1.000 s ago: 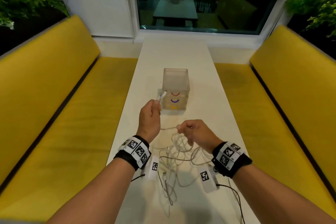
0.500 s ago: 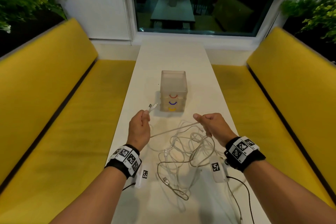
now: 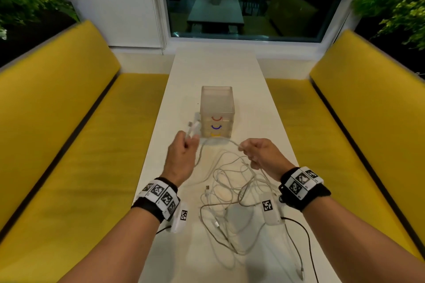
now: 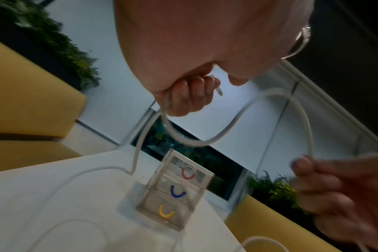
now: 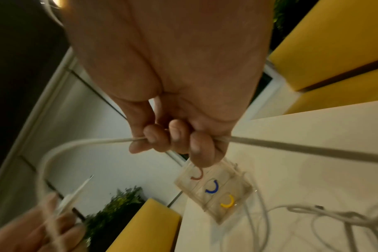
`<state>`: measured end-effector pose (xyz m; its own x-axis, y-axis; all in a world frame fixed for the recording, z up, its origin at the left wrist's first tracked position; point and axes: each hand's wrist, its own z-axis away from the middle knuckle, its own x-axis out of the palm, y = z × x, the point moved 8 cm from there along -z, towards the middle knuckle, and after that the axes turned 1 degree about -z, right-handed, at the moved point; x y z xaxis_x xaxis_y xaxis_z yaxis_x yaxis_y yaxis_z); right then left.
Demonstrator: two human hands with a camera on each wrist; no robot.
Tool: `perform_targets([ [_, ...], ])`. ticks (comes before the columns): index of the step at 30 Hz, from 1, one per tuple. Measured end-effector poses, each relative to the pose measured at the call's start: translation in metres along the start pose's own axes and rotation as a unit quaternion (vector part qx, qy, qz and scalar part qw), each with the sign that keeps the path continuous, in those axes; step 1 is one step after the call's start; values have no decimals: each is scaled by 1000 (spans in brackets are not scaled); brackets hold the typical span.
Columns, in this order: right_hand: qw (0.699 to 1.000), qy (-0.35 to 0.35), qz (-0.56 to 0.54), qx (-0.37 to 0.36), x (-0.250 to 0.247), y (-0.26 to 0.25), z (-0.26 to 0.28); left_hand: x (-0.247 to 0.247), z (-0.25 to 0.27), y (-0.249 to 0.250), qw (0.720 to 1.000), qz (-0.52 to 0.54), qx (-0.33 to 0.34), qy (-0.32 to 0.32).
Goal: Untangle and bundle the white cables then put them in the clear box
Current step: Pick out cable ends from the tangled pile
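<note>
A tangle of white cables (image 3: 231, 193) lies on the white table (image 3: 216, 64) in front of me. My left hand (image 3: 189, 139) grips one cable near its plug end (image 3: 192, 127), which sticks up past the fingers (image 4: 190, 95). From there the cable arcs in a slack loop (image 4: 183, 139) to my right hand (image 3: 245, 148), whose curled fingers (image 5: 173, 139) grip the same cable (image 5: 93, 142). The clear box (image 3: 217, 110), with red, blue and yellow handles on its front, stands just beyond both hands.
Yellow benches (image 3: 57, 122) run along both sides of the narrow table. A loose plug (image 3: 207, 188) lies at the near edge of the tangle. Black wrist-camera leads (image 3: 303, 232) trail over the table near my right forearm.
My right hand drew a length of cable out of the tangle to the right. The stretch between my hands was taut and now hangs in a loop, and the left hand has risen slightly towards the box.
</note>
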<state>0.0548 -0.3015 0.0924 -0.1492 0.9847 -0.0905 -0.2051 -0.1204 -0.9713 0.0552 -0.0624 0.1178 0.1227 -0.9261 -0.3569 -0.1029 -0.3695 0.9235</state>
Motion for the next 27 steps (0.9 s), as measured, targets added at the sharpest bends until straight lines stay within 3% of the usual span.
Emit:
perform_targets([
  [4,999,-37,-7,-37,36,-20,-1,43,10,18,996,-8,-9,-84],
  [10,990,-22,-23,-135,54,-56,9,67,9,37,968,164,-86,-170],
  [18,988,-86,-61,-114,53,-63,11,53,10,49,934,160,-43,-318],
  [21,988,-84,-88,-94,34,-52,6,33,-2,46,942,165,-47,-288],
  [24,995,-52,-18,-78,3,-30,4,-3,-21,45,950,230,-75,-197],
  [27,999,-11,17,-39,-25,7,4,-41,-40,48,937,327,-79,-95],
])
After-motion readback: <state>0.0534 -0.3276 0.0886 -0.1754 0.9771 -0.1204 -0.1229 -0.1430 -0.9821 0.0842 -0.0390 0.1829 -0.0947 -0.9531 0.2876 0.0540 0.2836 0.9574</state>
